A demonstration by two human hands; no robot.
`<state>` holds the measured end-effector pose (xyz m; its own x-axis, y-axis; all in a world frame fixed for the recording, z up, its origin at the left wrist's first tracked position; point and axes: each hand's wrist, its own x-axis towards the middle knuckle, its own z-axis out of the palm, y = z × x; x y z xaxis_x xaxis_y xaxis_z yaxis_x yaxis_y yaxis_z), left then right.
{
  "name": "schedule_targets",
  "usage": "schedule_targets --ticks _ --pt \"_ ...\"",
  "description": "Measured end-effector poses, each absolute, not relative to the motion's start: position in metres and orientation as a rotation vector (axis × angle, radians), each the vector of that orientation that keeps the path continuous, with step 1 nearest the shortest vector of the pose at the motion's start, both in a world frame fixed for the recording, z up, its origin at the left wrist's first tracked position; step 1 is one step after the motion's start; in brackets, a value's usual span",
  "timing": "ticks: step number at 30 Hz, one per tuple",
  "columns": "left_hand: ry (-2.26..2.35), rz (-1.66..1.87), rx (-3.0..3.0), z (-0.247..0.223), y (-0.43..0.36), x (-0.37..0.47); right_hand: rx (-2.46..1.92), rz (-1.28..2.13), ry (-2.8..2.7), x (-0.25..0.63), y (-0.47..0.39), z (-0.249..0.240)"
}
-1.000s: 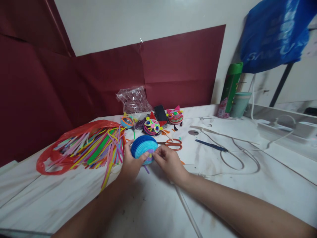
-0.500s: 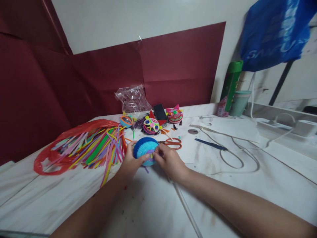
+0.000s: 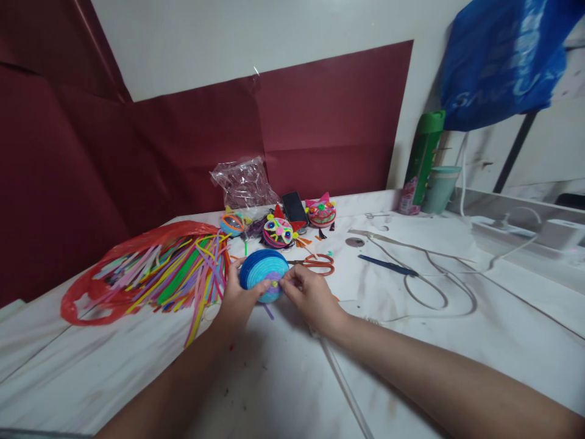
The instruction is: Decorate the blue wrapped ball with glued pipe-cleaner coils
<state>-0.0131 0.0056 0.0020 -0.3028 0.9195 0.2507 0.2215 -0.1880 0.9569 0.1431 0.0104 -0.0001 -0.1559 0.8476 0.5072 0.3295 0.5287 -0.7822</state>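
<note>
Centrally, your left hand [image 3: 238, 300] curls around a blue coiled ball [image 3: 262, 273]. Your right hand [image 3: 313, 299] pinches at its purple centre, fingertips nearly closed.

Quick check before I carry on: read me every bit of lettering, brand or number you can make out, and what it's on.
"SAN...", probably, on the blue bag; the rest is creased and blurred.
Green canister: markings too blurred to read.
No numbers legible.

The head-worn camera looks forward and down across the nearby table [image 3: 292, 378]
</note>
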Motion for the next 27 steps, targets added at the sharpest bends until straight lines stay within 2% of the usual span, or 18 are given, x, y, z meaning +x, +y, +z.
schedule_targets --ticks 12,19,27 --pt "1.553 1.558 1.417 0.0 0.004 -0.008 -1.025 0.59 -1.759 0.143 0.014 -0.006" --pt "1.596 1.434 1.506 0.007 0.002 -0.011 -0.985 0.562 -1.834 0.142 0.011 -0.008" --pt "1.533 1.502 1.336 0.003 0.004 -0.012 -0.957 0.63 -1.711 0.143 0.012 -0.004"
